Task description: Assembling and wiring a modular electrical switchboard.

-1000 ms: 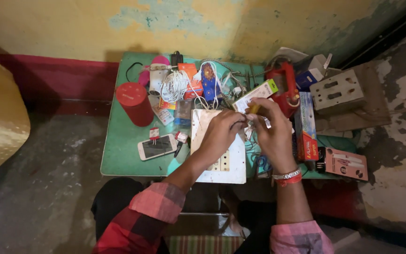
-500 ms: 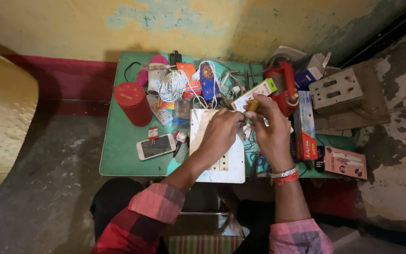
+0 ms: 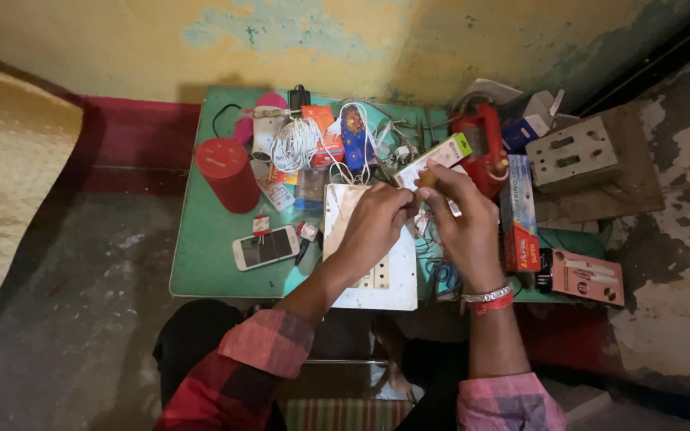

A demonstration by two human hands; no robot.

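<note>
A small green table (image 3: 201, 263) stood against a peeling yellow wall, crowded with clutter. At frame centre, the left hand (image 3: 373, 227) rested curled on a white rectangular switchboard panel (image 3: 381, 283). The right hand (image 3: 461, 223) pinched a small orange-handled tool (image 3: 427, 180) just above it. A red cylinder (image 3: 228, 174), white smartphone (image 3: 265, 247) and tangled white cables (image 3: 297, 144) lay left; red boxes (image 3: 521, 239) crowded the right.

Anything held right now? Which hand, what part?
Right hand pinches a small orange-handled tool by its handle, fingertips only. Left hand rests over the white switch board; whether it has a grip on anything cannot be told.
</note>
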